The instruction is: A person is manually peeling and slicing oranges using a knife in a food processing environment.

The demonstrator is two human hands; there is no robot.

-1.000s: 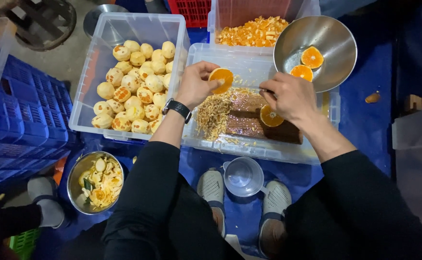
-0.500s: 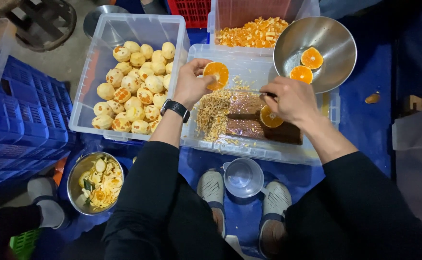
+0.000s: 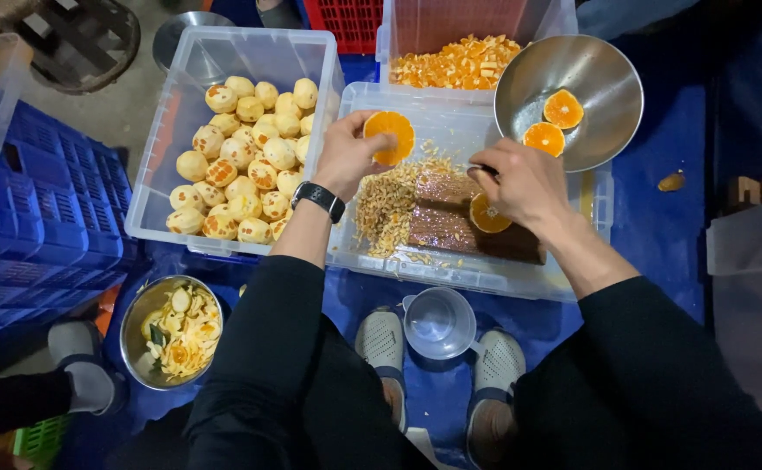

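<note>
Orange half [image 3: 389, 137], cut face bright and juicy, is pinched in the left hand [image 3: 346, 159] above the clear bin [image 3: 451, 271]. Right hand [image 3: 524, 183] is closed around a thin tool, just over another half [image 3: 487, 216]. Slippery juice could likely loosen the grip, dropping fruit among the seeds [image 3: 385, 209]. Beyond the right hand, a steel bowl [image 3: 607, 70] holds two halves.

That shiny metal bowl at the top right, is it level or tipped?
Tipped. The metal bowl leans on a bin's edge, its inside facing the person, with two orange halves low in it.
</note>
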